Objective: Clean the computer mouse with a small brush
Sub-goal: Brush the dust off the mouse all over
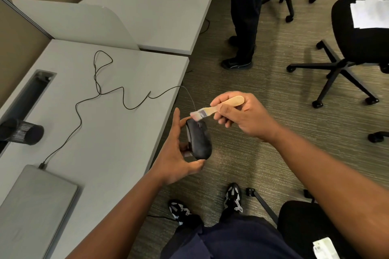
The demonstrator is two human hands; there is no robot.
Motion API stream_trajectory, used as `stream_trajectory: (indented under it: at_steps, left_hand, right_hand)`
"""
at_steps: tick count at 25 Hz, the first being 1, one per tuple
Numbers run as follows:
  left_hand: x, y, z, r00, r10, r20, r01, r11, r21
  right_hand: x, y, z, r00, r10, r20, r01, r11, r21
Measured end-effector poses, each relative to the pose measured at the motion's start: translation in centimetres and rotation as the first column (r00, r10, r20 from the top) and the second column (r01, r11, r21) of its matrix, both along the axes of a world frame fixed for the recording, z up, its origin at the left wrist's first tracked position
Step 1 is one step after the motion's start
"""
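I hold the mouse up in the air with my left hand, off the edge of the desk and above the carpet. I think this is so that the dust falls on the floor and not on the desk, and so that I can turn the mouse toward the brush. My left fingers are curled round it: the thumb supports the rear end from below, and the other fingers go along the far side up to the front end. The top of the mouse faces toward my right, so it is free for brushing.

My right hand grips the brush by its wooden handle. The fingers there are closed around the handle, quite near the metal band, which I judge gives good control for small strokes. The bristles touch the front end of the mouse, around the buttons and the wheel, just beside the tip of my left finger.

The cable goes from the front of the mouse back over the desk in loose curves to the closed laptop. It has slack, so it does not pull on the mouse while I hold it away.

The front seems to be the part in work now; the rear and sides I would still brush.
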State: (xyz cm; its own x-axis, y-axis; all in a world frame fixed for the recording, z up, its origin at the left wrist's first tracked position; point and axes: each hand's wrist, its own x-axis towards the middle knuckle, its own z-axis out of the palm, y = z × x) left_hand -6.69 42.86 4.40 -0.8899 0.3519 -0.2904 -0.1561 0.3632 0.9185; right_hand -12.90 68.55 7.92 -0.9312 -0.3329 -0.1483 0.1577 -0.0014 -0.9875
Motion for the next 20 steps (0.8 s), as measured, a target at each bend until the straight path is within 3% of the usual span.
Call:
stream_trajectory:
  at_steps: [8, 14, 20]
  left_hand:
    - [-0.5, -0.8, -0.2, 0.999, 0.034, -0.024, -0.034, 0.999, -0.01]
    - [-0.9, -0.6, -0.2, 0.999, 0.039, -0.026, -0.04, 0.999, -0.02]
    - [-0.9, -0.3, 0.3, 0.998, 0.046, -0.053, -0.049, 0.997, -0.053]
  right_hand:
    - [0.2, 2.6, -0.7, 0.984, 0.164, 0.075, -0.164, 0.986, -0.008]
    - [-0.2, 1.8, -1.2, 0.993, -0.079, 0.082, 0.086, 0.993, -0.076]
    - [-0.2, 1.7, -1.5, 0.991, -0.013, 0.131, 0.01, 1.0, 0.018]
